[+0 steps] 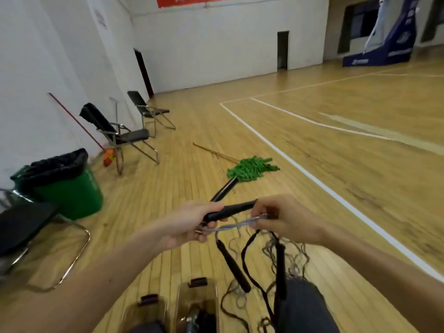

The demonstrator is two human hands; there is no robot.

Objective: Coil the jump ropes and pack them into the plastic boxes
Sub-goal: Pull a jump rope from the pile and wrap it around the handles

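The left hand [189, 223] is gripping the stiff black handles [230, 209] while the right hand [286, 218] is pinching the light, floppy, probably tangle-prone cord [231, 227] above the plastic boxes [199, 296].

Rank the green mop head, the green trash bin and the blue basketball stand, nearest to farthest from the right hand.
1. Green mop head, on the floor just ahead of the right hand.
2. Green trash bin, off left by the wall.
3. Blue basketball stand, far right corner.
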